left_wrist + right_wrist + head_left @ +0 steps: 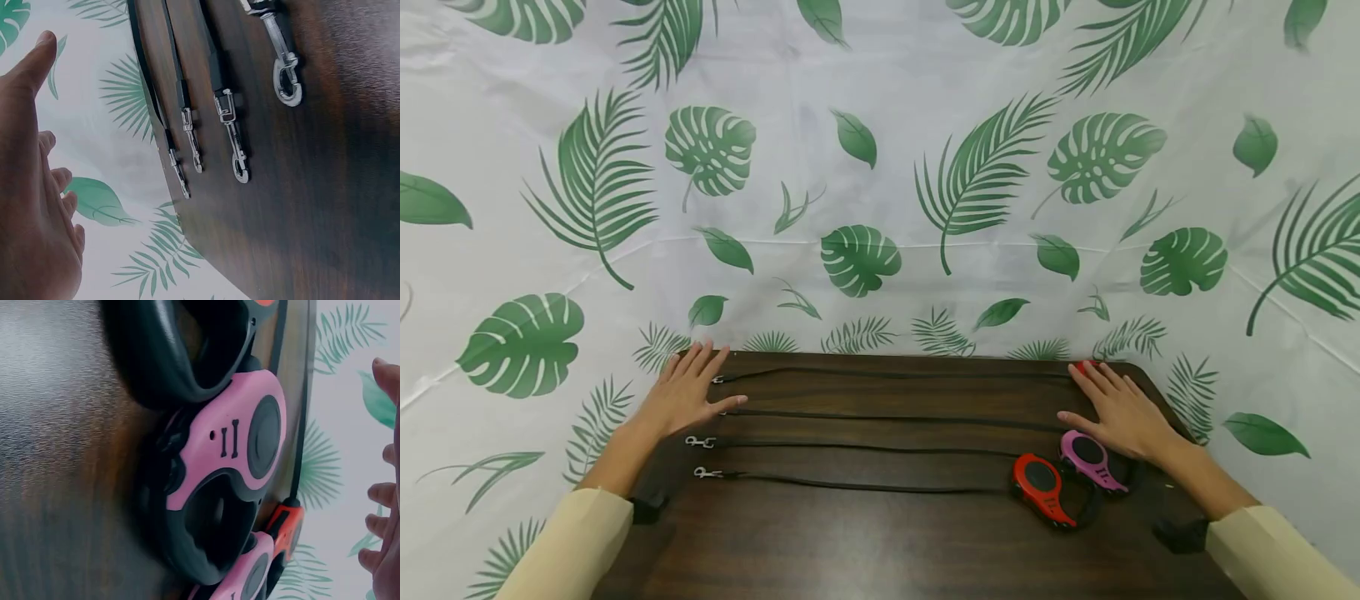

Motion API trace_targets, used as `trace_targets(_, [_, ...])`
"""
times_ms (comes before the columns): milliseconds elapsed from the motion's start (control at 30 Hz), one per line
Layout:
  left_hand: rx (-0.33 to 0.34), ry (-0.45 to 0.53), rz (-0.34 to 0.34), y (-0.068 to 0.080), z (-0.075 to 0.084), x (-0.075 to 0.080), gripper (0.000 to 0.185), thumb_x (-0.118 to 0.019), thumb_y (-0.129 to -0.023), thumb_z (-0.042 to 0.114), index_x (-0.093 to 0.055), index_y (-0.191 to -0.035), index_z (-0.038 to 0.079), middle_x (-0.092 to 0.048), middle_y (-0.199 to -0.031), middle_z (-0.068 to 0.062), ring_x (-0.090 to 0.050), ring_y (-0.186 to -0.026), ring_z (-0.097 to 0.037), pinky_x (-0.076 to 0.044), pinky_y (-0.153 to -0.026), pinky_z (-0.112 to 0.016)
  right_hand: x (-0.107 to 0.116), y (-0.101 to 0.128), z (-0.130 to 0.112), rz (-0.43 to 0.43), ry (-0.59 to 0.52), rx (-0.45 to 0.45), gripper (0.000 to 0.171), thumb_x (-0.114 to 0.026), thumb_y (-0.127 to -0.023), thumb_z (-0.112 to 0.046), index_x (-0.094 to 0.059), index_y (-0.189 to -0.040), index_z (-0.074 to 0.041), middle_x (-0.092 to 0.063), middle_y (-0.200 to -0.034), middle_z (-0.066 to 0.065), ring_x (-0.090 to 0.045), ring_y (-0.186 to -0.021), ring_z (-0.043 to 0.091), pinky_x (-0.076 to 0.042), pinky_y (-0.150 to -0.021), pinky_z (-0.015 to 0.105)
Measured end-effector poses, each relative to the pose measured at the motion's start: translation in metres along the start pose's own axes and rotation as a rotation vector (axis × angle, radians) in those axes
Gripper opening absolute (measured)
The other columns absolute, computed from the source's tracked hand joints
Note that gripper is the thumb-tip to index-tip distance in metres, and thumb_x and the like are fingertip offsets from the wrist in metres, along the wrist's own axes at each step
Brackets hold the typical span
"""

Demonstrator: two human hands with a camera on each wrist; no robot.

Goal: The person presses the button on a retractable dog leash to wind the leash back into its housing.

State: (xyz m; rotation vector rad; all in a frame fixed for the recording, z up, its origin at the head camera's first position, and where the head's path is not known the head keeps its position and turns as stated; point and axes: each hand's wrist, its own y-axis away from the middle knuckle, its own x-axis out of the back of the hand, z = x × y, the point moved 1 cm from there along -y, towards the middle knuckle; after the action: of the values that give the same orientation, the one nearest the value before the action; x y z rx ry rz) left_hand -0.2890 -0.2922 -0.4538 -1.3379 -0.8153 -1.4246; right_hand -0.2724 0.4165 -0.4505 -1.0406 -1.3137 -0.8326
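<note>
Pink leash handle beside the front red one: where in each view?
Head: pink handle, lower right, just behind the front red handle.
Left wrist: not in it.
Right wrist: the large pink handle mid-frame.
Shared landmark: the dark tabletop, in all three.

Near tabletop (865, 546) offers passage (leashes (880, 450) cross beyond).
</note>
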Motion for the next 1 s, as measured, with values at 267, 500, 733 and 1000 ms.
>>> trace_targets(267, [-0.047, 0.012, 0.000, 0.016, 0.007, 0.000, 0.103, -0.065, -0.095, 0.067, -0.027, -0.167, 0.004, -0.020, -0.171, -0.030, -0.019, -0.158, -0.050, -0.012, -0.125, -0.069, 0.000, 0.015, -0.007, -0.014, -0.023, 0.023, 0.093, -0.062, -0.101, -0.061, -0.029, -0.166, -0.003, -0.031, -0.168, 0.029, -0.025, -0.153, 0.055, -0.018, -0.119, 0.076])
trace_targets(500, [-0.079, 0.022, 0.014, 0.031, 0.010, -0.005, 0.103, -0.069, -0.093, 0.066, -0.031, -0.165, 0.003, -0.024, -0.171, -0.029, -0.022, -0.157, -0.049, -0.017, -0.124, -0.068, 0.003, 0.028, -0.013, 0.000, -0.034, 0.060, 0.091, -0.065, -0.101, -0.057, -0.031, -0.165, -0.003, -0.034, -0.166, 0.029, -0.031, -0.151, 0.053, -0.017, -0.122, 0.072])
trace_targets(733, [-0.122, 0.037, 0.057, 0.047, 0.009, -0.014, 0.099, -0.072, -0.092, 0.063, -0.036, -0.164, 0.004, -0.030, -0.168, -0.029, -0.028, -0.155, -0.049, -0.023, -0.122, -0.068, 0.000, 0.042, -0.016, 0.050, -0.036, 0.113, 0.086, -0.069, -0.100, -0.052, -0.037, -0.163, -0.002, -0.041, -0.162, 0.028, -0.037, -0.148, 0.052, 0.003, -0.131, 0.045])
trace_targets(1000, [-0.192, 0.073, 0.053, 0.068, 0.012, -0.016, 0.097, -0.077, -0.090, 0.059, -0.041, -0.161, 0.004, -0.034, -0.167, -0.028, -0.035, -0.151, -0.050, -0.029, -0.119, -0.067, -0.003, 0.062, -0.024, 0.127, -0.029, 0.195, 0.082, -0.076, -0.095, -0.050, -0.047, -0.159, -0.005, -0.049, -0.158, 0.022, -0.046, -0.143, 0.047, 0.007, -0.127, 0.025])
